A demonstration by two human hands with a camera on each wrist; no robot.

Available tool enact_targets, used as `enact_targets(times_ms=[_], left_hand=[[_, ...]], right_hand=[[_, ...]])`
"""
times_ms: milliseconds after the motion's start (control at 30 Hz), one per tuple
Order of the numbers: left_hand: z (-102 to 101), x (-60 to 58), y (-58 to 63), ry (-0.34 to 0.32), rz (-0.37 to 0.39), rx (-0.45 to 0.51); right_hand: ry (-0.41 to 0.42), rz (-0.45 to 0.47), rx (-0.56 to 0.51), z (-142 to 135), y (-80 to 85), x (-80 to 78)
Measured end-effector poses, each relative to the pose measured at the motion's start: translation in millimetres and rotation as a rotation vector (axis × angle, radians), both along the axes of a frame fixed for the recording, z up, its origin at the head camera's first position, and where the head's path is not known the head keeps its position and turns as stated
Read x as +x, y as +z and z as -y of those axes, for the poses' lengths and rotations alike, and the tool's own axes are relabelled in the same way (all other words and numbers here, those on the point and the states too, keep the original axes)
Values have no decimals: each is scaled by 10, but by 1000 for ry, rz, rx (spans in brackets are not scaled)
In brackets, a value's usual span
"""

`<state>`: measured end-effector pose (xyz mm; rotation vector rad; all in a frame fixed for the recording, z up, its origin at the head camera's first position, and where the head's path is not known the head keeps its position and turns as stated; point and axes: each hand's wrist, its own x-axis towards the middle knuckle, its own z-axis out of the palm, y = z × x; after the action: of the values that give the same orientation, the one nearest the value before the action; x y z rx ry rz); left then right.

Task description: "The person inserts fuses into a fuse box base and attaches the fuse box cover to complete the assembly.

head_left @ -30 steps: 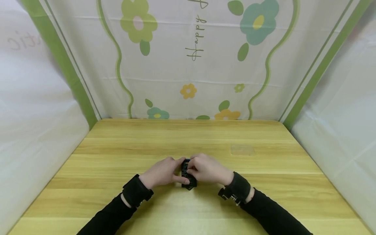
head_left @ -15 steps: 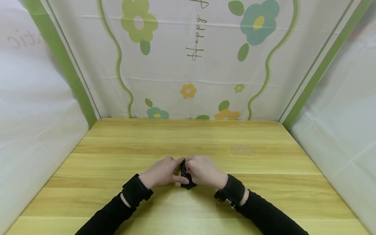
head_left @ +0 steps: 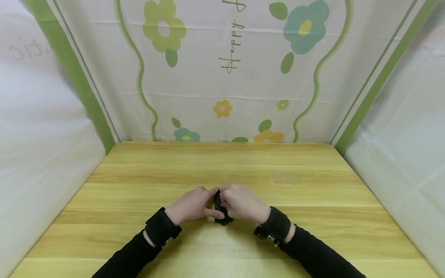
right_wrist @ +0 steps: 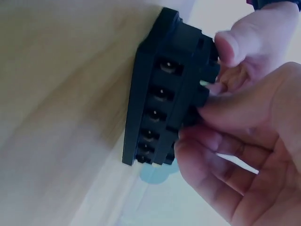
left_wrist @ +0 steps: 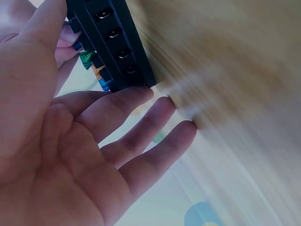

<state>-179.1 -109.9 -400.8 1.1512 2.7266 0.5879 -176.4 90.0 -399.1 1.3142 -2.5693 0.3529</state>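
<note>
A small black fuse block [head_left: 218, 202] stands on the wooden table between the hands. Recesses with metal screws run along its side, clear in the right wrist view. Green, orange and blue blade fuses [left_wrist: 96, 70] show along its top. My left hand [head_left: 191, 204] holds the block lengthwise, thumb at the near end and index fingertip at the far end; its other fingers extend past it. My right hand [head_left: 241, 202] bends over the block's top, with thumb and fingers pinching at a fuse. That fuse is mostly hidden by the fingers.
A thin clear plastic cover [head_left: 286, 178] lies flat on the table [head_left: 146, 166], behind and right of the hands. White cloth walls [head_left: 194, 81] with printed flowers enclose the table at the back and both sides.
Over the first half second my right hand rolled left over the block, its wrist shifting left, and covered more of the top. The left hand and the block have stayed in place.
</note>
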Motion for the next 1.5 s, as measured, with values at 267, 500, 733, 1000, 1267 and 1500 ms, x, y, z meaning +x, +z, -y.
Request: enact_targets(times_ms=[267, 500, 733, 1000, 1267, 1500], left_hand=[[-41, -6, 22, -5, 10, -27], [-49, -10, 28, 2, 12, -35], [-53, -12, 24, 6, 12, -27], [-38, -30, 25, 7, -1, -13], [-13, -14, -1, 8, 7, -5], [-15, 6, -13, 3, 3, 8]], right_hand=[[18, 108, 21, -109, 73, -29], [-12, 85, 21, -111, 88, -13], [-45, -19, 53, -76, 40, 21], [-27, -82, 35, -16, 51, 8], [-35, -87, 63, 6, 29, 11], [-47, -84, 70, 8, 9, 27]])
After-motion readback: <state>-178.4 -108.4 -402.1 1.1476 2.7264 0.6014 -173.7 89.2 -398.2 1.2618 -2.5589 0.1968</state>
